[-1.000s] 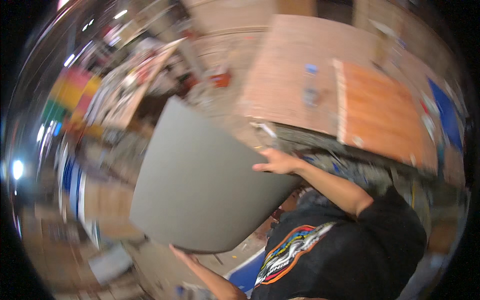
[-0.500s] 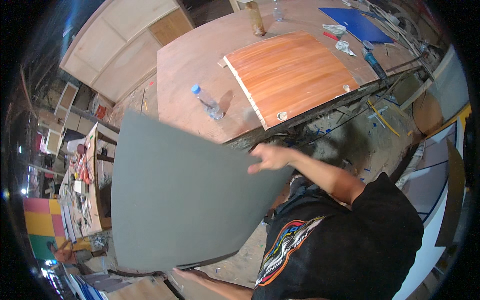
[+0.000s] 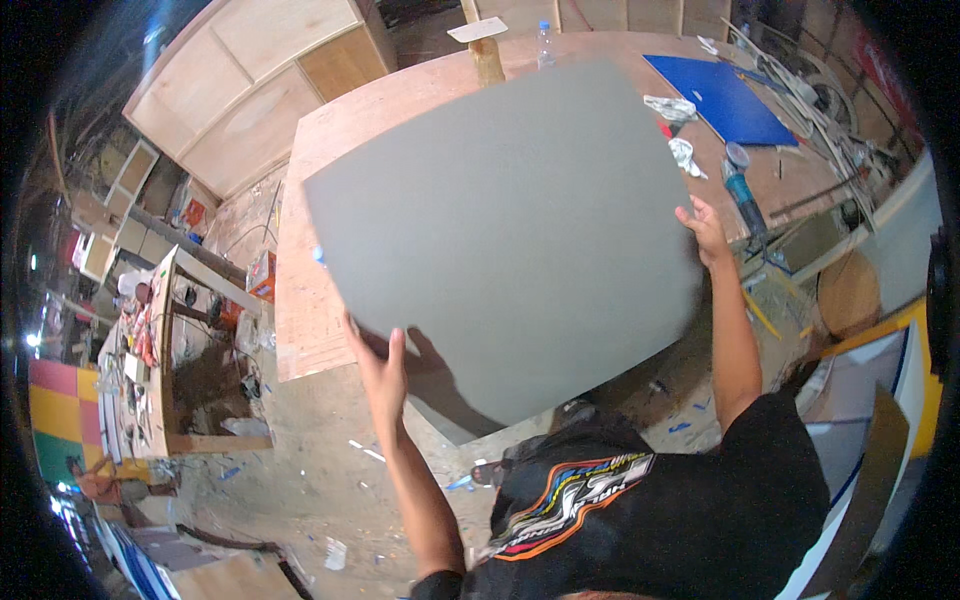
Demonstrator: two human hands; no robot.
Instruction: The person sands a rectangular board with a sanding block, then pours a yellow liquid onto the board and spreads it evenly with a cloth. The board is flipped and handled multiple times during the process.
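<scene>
A large flat grey panel spans the space between my two hands, over the wooden worktable. My left hand grips its near left edge, thumb on the upper face and the other fingers at or under the rim. On the right edge my right hand has hold of it, the fingers partly hidden behind. The panel covers the wood-grain board on the table. Behind its left edge only the blue cap of a plastic bottle shows.
At the table's right lie a blue angle grinder, a blue sheet and crumpled white wrapping. A clear bottle and a brown cylinder stand at the back. A cluttered bench is on the left, and a person beyond it.
The grey panel has swung up and right from my left side, now over the table and the wood-grain board. My right hand has moved to its right edge, my left hand forward along the near left.
</scene>
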